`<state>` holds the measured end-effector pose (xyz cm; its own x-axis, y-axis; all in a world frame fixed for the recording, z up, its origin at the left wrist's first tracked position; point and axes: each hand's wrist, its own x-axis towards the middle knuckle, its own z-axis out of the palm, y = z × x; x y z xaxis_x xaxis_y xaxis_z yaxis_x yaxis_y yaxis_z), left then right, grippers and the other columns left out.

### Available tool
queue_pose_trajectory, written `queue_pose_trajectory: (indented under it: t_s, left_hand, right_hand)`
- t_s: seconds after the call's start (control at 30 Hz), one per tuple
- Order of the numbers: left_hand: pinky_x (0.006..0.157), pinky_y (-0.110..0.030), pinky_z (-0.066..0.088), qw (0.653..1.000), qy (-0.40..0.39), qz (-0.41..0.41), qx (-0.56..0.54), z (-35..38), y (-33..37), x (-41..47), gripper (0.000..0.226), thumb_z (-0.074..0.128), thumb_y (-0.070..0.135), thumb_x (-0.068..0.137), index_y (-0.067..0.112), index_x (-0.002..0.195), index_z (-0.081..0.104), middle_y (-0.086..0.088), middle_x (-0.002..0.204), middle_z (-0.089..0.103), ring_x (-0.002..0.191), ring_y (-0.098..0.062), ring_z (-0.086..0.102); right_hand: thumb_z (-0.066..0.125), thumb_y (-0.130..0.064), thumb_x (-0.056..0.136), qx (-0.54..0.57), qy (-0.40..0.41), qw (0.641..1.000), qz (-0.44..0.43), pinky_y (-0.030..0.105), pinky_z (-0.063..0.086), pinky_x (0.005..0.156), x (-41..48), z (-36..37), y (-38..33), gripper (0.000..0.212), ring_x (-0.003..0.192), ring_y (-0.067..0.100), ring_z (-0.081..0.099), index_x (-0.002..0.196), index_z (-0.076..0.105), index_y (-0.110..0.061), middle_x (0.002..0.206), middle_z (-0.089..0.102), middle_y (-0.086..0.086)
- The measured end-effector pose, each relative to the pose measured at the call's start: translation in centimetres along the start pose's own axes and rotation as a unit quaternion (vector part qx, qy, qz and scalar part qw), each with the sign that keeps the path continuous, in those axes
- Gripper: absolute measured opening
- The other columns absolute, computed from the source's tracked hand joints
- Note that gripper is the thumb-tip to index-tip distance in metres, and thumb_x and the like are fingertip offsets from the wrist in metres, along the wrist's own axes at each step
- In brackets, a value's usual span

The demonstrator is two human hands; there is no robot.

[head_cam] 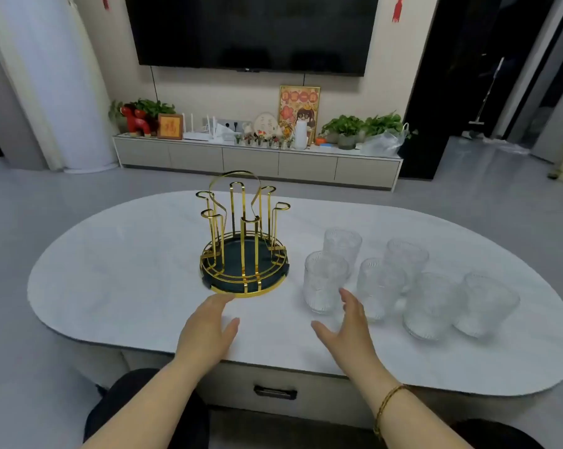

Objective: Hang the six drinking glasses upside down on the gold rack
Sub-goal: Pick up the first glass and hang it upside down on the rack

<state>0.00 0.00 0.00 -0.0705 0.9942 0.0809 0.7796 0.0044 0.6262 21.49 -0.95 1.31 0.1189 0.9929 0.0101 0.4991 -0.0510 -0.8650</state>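
1. Gold rack (pixel 242 241) stands at surface (pixel 127 254) centre; all of its upright pegs are bare, nothing hung yet.
2. Six ribbed drinking glasses (pixel 409 280) are clustered at 3 o'clock of the rack, all on the surface; the blur hides whether any touch.
3. Left hand (pixel 205 332): fingers spread, empty, palm down, fingertips just short of the rack base at its 6 o'clock.
4. Right hand (pixel 346 325): fingers spread, empty, fingertips just beside the nearest glass (pixel 325 281), at its 5 o'clock; contact unclear.
5. Step in hand looks like the first pickup. Grip the nearest glass around its side wall, not the rim, and lift it clear of its neighbours.
6. Invert it in the air, then lower the mouth straight over a peg.
7. Steady the rack base with the left hand so it doesn't slide or tip.
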Motion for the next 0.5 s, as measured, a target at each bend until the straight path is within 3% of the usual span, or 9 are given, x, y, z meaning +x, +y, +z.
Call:
queue_pose_trajectory:
  t_s: [0.1,0.27,0.5]
  left_hand:
    - [0.108,-0.037,0.031,0.999,-0.010,-0.011,0.038,1.2,-0.8,1.3,0.053,0.053,0.031,0.087,0.020,0.135,0.031,-0.003,0.147,0.034,0.132,-0.022,0.035]
    - [0.116,-0.037,0.011,0.983,-0.064,0.013,0.169,3.6,-1.3,2.5,0.054,0.033,0.044,0.092,0.020,0.139,0.020,-0.003,0.153,0.017,0.141,-0.020,0.014]
    - [0.117,-0.037,0.002,0.974,-0.064,0.016,0.215,4.7,-1.8,3.1,0.054,0.023,0.047,0.093,0.025,0.141,0.012,0.000,0.155,0.007,0.142,-0.018,0.003]
  right_hand:
    - [0.063,-0.027,0.077,0.001,0.011,1.000,0.019,0.030,0.019,0.109,1.2,1.5,1.1,0.084,0.137,0.019,0.015,0.139,0.006,-0.019,0.151,0.013,0.002]
    - [0.067,-0.024,0.074,0.023,0.040,0.998,0.038,0.028,0.019,0.108,3.7,2.5,1.9,0.092,0.138,0.019,0.015,0.139,0.003,-0.017,0.151,0.014,0.003]
    - [0.073,-0.023,0.063,0.034,0.077,0.996,0.034,0.042,0.038,0.103,6.5,3.2,2.5,0.096,0.130,0.024,0.034,0.137,0.013,-0.018,0.144,0.033,0.005]
